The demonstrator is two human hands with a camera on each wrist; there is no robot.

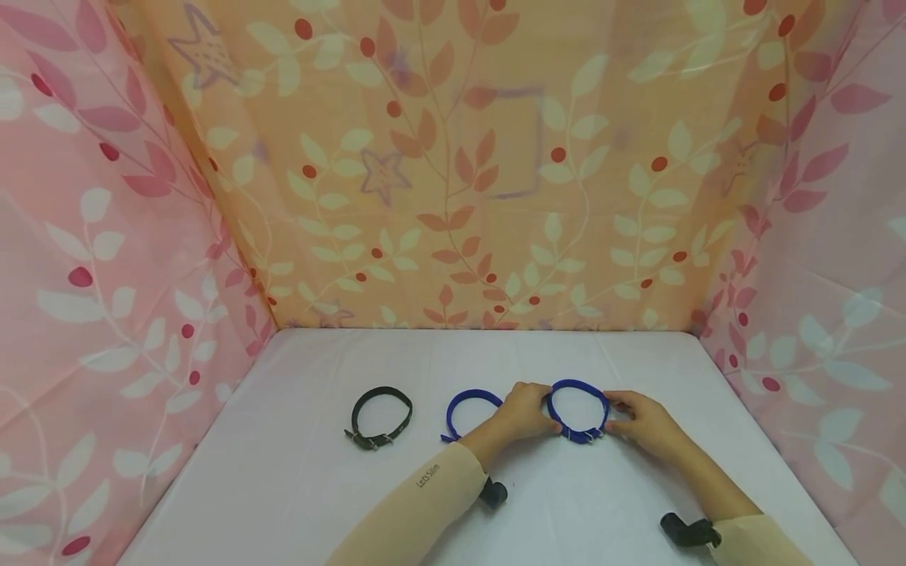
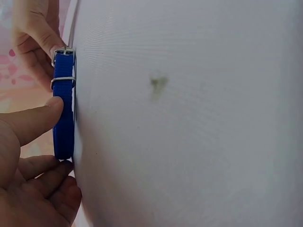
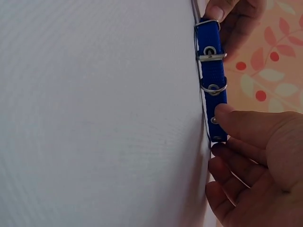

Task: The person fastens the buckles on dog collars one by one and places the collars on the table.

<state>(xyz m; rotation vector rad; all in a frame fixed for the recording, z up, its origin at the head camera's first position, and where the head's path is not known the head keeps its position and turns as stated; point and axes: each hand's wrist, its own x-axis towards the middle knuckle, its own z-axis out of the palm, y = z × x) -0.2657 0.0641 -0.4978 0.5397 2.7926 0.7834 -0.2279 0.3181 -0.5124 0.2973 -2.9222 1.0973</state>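
Observation:
A blue collar (image 1: 579, 384) with a metal buckle, fastened into a ring, stands on its edge on the white table between both hands. My left hand (image 1: 525, 410) holds its left side, and my right hand (image 1: 644, 420) holds the right. In the left wrist view, the left thumb presses the outside of the blue band (image 2: 63, 123) near a metal keeper. The right wrist view shows the right thumb on the band (image 3: 214, 71) by an eyelet, with the other fingers at its lower end. A second blue collar (image 1: 473, 393) is partly hidden behind the left hand.
A dark green or black collar (image 1: 385, 390), also buckled into a ring, rests at the left on the white table (image 1: 283, 487). Patterned cloth walls (image 1: 453, 220) enclose the back and both sides. A small dark smudge (image 2: 158, 82) marks the cloth in the left wrist view.

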